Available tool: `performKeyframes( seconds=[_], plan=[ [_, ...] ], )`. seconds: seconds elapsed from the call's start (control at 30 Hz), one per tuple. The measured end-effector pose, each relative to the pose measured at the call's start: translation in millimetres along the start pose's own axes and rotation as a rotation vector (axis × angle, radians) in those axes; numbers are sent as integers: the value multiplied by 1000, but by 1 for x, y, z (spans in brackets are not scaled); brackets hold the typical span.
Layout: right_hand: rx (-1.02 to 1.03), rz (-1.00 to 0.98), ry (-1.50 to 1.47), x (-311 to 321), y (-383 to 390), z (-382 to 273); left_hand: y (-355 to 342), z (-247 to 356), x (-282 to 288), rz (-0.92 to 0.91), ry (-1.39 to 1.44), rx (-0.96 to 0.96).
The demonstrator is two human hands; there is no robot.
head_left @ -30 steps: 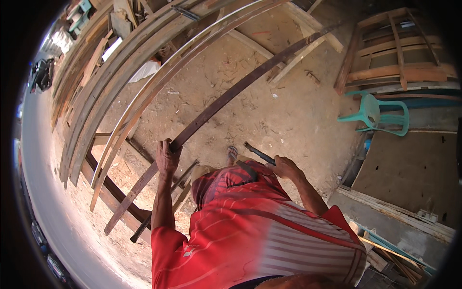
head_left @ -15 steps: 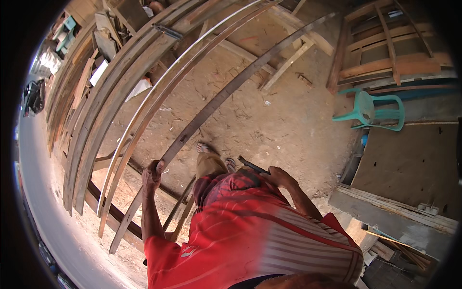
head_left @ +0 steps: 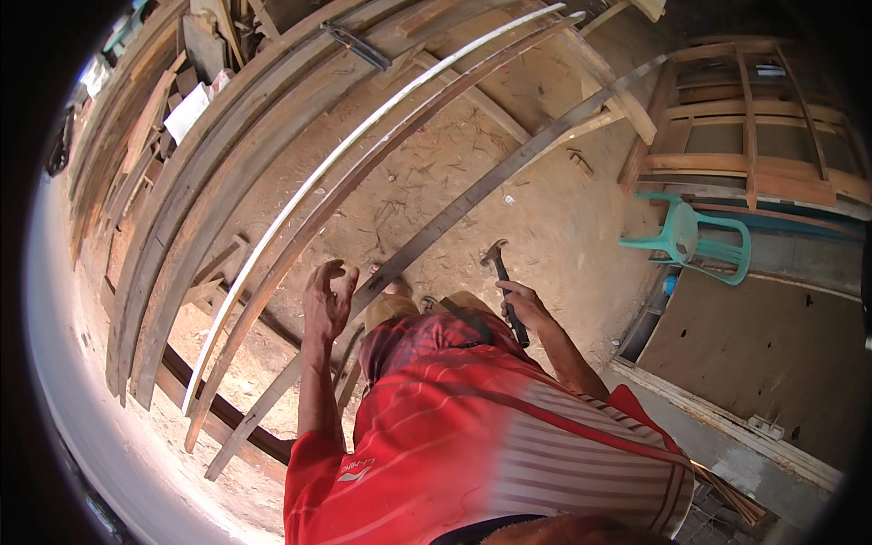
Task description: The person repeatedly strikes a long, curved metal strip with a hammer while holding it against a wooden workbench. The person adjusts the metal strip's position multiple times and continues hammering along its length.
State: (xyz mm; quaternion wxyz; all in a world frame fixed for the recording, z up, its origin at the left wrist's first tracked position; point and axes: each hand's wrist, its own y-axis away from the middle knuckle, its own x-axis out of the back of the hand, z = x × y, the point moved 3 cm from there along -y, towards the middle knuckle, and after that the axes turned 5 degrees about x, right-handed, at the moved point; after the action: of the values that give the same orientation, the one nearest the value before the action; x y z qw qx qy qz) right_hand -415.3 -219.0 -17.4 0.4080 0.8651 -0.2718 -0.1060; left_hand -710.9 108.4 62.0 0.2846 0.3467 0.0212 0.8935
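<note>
A claw hammer (head_left: 505, 283) with a dark handle is gripped in my right hand (head_left: 524, 303), its head pointing away from me, to the right of my body. My left hand (head_left: 330, 292) is raised beside a long dark wooden plank (head_left: 472, 193), fingers curled loosely and apart, with nothing in them. That plank runs diagonally from the lower left to the far right, resting across wooden supports. Left of it lie a reddish-brown wooden strip (head_left: 363, 173) and a thin white-edged strip (head_left: 300, 196), roughly parallel to each other.
Several long boards (head_left: 202, 204) lie side by side at the left, with a black clamp-like tool (head_left: 357, 45) on them. A green plastic chair (head_left: 683, 238) stands at the right, near a wooden frame (head_left: 745, 127) and a brown panel (head_left: 740, 336). Wood scraps litter the dirt floor (head_left: 427, 200).
My left hand has let go of the dark plank and lifted to its near side. My right hand has brought the hammer forward and out from my body, so its head now shows.
</note>
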Motion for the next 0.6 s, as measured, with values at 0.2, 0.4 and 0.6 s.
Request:
performKeyframes(
  seconds=[0.2,0.4,0.6],
  plan=[
    [-47,-49,-336,9,-21,-41,-67,78,-130,-276,-291,-247],
    [-17,-130,-409,13,-31,-36,-104,80,-199,-470,-229,-127],
    [-50,-106,-335,70,-63,-21,-78,57,-162,-346,-252,-128]
  ],
)
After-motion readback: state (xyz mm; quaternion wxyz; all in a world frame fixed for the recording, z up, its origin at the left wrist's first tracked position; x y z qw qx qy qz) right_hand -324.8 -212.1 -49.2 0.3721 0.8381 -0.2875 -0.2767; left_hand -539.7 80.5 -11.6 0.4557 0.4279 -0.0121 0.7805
